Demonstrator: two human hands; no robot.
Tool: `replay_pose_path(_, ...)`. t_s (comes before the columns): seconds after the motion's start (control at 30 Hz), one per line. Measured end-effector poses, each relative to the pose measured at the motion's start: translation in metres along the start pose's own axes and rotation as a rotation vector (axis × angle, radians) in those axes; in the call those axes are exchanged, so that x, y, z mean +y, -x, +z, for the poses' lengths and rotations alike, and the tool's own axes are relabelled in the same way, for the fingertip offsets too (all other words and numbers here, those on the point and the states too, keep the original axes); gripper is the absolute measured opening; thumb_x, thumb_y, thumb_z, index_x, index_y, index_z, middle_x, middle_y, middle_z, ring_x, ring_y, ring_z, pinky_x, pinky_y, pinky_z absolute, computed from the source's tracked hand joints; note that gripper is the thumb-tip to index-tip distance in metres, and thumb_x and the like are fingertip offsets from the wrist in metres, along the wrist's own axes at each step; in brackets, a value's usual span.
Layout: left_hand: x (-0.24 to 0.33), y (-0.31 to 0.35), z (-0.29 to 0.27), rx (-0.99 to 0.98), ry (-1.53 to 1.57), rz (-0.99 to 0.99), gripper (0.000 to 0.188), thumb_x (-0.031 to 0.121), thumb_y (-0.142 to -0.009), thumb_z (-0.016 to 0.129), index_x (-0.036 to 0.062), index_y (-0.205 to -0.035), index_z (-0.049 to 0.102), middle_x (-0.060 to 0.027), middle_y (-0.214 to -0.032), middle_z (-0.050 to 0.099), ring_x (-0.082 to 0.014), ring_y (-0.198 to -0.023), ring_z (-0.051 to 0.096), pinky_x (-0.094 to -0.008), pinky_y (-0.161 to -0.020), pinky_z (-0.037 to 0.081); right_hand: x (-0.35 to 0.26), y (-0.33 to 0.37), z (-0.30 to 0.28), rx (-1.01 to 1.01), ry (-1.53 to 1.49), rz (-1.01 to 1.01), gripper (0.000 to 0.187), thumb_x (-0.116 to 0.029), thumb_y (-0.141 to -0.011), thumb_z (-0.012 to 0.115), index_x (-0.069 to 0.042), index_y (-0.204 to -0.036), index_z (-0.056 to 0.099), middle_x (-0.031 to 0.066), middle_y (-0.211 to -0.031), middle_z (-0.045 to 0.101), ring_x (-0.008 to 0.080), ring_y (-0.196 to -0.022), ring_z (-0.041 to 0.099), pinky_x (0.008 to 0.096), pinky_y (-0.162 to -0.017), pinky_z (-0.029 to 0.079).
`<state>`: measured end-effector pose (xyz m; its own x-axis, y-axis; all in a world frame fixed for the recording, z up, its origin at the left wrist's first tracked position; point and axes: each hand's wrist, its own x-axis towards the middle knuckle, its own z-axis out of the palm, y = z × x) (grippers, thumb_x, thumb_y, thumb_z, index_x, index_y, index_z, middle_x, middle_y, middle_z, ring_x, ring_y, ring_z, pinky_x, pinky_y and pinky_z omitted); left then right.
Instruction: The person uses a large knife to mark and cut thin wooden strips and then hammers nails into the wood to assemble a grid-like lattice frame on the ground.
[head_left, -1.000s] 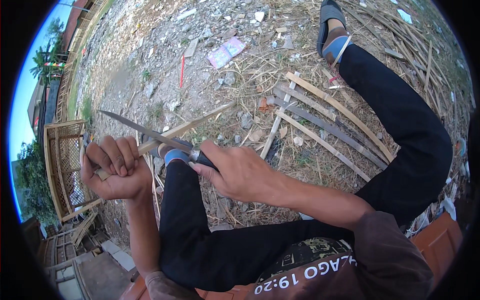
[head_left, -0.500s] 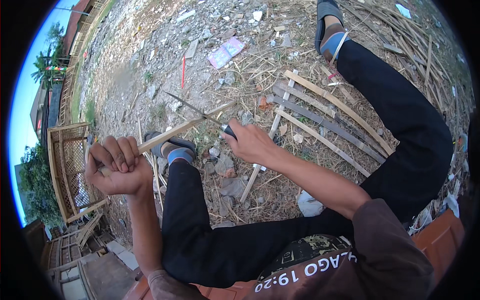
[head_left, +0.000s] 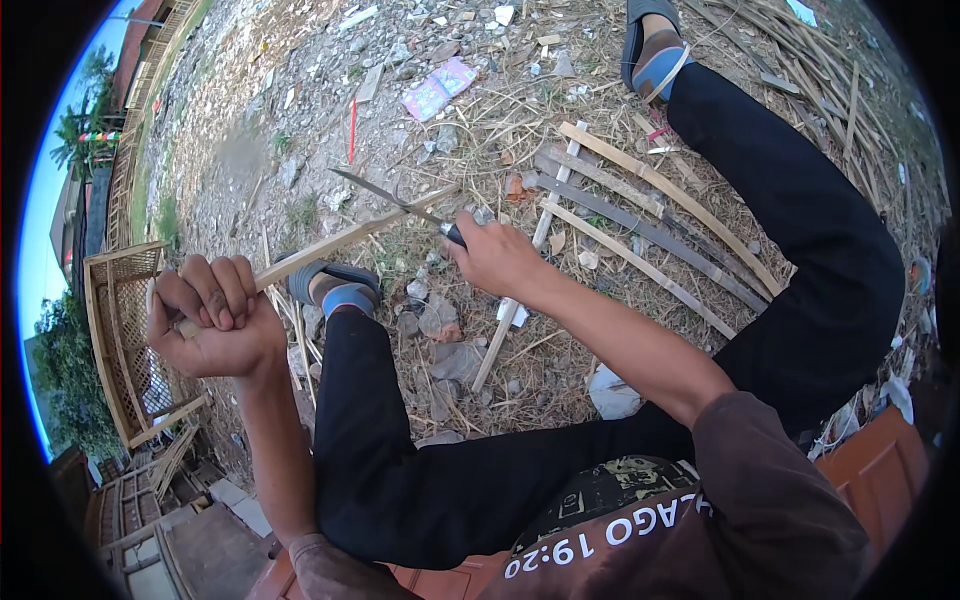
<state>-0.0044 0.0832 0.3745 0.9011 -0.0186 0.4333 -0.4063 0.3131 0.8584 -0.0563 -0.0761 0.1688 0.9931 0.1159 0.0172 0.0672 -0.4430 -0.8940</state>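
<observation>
My left hand (head_left: 218,318) is closed around one end of a pale bamboo strip (head_left: 325,247), which slants up and away to the right. The knife (head_left: 372,190) has a dark handle, and my right hand (head_left: 497,258) is wrapped round it. Its blade lies across the strip toward the far end, point to the upper left. At the blade a small curl seems to stand up from the strip. My right palm and part of the handle are hidden.
Several bamboo strips (head_left: 655,180) lie on the ground between my legs, across a pale crosspiece (head_left: 552,228). A pile of long strips (head_left: 790,65) is at the far right. A lattice frame (head_left: 125,345) stands at left. Rubble and a pink packet (head_left: 438,88) lie ahead.
Both hands appear slightly farther left and higher in the picture, with the whole scene shifted a little left. The blade still lies across the strip, and a small curl shows there now.
</observation>
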Motion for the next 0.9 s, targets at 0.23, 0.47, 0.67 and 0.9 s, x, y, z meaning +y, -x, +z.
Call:
replay_pose_path(0.23, 0.003, -0.005, -0.012, 0.084, -0.037, 0.011, 0.043, 0.033, -0.1, 0.034, 0.0158, -0.06, 0.03, 0.0021, -0.048, 0.028, -0.0071, -0.037, 0.019, -0.0241, -0.04, 0.019, -0.006, 0.0, -0.011, -0.14, 0.008, 0.068, 0.033, -0.026, -0.096, 0.055, 0.005, -0.106, 0.049, 0.0269, -0.073, 0.066, 0.0481, -0.073, 0.066, 0.0569, -0.069, 0.052)
replay_pose_path(0.47, 0.006, -0.004, -0.011, 0.041, -0.014, -0.006, 0.043, 0.033, -0.099, 0.036, 0.0158, -0.06, 0.03, 0.0021, -0.049, 0.028, -0.0074, -0.037, 0.02, -0.0246, -0.04, 0.019, -0.01, 0.01, -0.01, 0.0, -0.089, -0.221, 0.033, -0.027, -0.098, 0.051, 0.004, -0.109, 0.048, 0.0268, -0.069, 0.064, 0.0481, -0.067, 0.064, 0.0553, -0.066, 0.051)
replay_pose_path(0.67, 0.01, -0.006, -0.009, 0.027, -0.022, 0.014, 0.042, 0.03, -0.1, 0.038, 0.0168, -0.061, 0.03, 0.003, -0.048, 0.028, -0.0065, -0.037, 0.02, -0.0243, -0.04, 0.019, 0.026, -0.007, -0.006, -0.11, 0.101, 0.161, 0.033, -0.027, -0.097, 0.053, 0.004, -0.107, 0.05, 0.0253, -0.073, 0.064, 0.0457, -0.074, 0.066, 0.0559, -0.07, 0.05)
replay_pose_path(0.9, 0.037, -0.011, -0.015, -0.004, -0.053, 0.024, 0.041, 0.029, -0.101, 0.038, 0.0176, -0.062, 0.03, 0.0046, -0.049, 0.028, -0.0045, -0.038, 0.021, -0.0218, -0.04, 0.02, 0.001, 0.012, -0.023, -0.2, 0.04, 0.178, 0.032, -0.026, -0.094, 0.057, 0.003, -0.106, 0.05, 0.0248, -0.075, 0.065, 0.0444, -0.073, 0.066, 0.0547, -0.068, 0.051)
